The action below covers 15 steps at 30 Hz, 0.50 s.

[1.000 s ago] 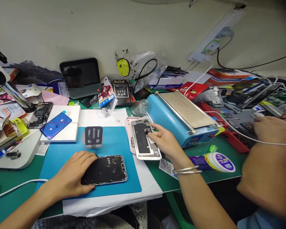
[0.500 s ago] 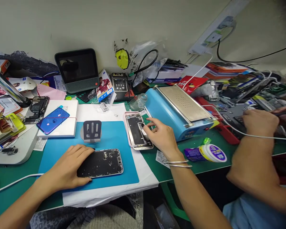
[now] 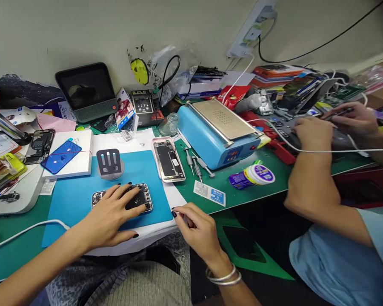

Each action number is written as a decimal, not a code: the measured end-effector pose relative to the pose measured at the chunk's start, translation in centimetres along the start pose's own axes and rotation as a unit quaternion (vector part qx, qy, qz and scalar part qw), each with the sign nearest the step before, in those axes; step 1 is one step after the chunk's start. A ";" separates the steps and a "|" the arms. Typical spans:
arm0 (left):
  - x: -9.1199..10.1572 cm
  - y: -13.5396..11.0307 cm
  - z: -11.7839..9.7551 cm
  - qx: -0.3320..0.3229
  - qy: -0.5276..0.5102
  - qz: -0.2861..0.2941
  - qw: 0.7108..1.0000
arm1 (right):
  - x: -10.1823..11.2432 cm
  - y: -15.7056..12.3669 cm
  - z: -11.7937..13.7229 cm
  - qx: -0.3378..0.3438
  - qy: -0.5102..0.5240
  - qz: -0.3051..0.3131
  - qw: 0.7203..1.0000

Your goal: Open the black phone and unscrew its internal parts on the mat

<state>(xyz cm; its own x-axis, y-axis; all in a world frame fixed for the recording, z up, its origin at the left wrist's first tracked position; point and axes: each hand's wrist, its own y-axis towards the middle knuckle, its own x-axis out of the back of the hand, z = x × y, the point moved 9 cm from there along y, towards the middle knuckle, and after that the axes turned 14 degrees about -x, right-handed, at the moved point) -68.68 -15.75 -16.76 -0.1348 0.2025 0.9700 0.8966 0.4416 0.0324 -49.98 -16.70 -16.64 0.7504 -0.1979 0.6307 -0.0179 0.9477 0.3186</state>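
An opened smartphone [image 3: 146,196], its black inside face up, lies on the blue mat [image 3: 67,202]. My left hand [image 3: 113,214] rests over it with fingers spread across its surface and thumb out beside its near edge; much of the phone is hidden underneath. My right hand [image 3: 196,229] hovers at the front edge of the bench, thumb and forefinger pinched together. Whatever it pinches, if anything, is too small to make out. Beyond it, a second opened phone in a pink housing [image 3: 168,160] lies at the mat's right edge.
Several screwdrivers [image 3: 194,163] and a printed card [image 3: 210,193] lie beside a blue heating machine [image 3: 207,140]. A purple-and-white tub [image 3: 253,176] lies nearby. Behind the phone stands a metal phone stand [image 3: 109,162]. At right, a co-worker's hands [image 3: 315,131] handle something.
My right hand has left the pink-housed phone and come down toward me, now pinched. My left hand has shifted from the phone's left edge to spread over it. The view has turned right.
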 end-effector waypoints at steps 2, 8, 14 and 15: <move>-0.1 0.4 -0.1 0.002 0.009 0.010 1.000 | 0.1 -0.3 -0.4 0.003 0.016 -0.021 1.000; 0.1 1.1 -0.5 0.017 0.034 0.000 0.999 | 0.4 -0.2 -1.6 0.003 0.053 -0.063 0.997; 0.5 2.4 -1.1 0.021 0.040 -0.015 0.999 | 0.6 -0.5 -2.0 -0.006 0.066 -0.112 0.991; 0.6 2.3 -1.1 0.017 0.041 -0.018 0.999 | 0.6 -0.6 -2.1 -0.007 0.067 -0.121 0.990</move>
<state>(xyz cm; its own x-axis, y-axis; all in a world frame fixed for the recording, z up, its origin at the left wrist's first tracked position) -66.26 -15.59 -15.80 -0.1315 0.1143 0.9847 0.8762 0.4779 0.0615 -48.16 -16.84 -17.92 0.8120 -0.3861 0.4377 0.1815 0.8798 0.4393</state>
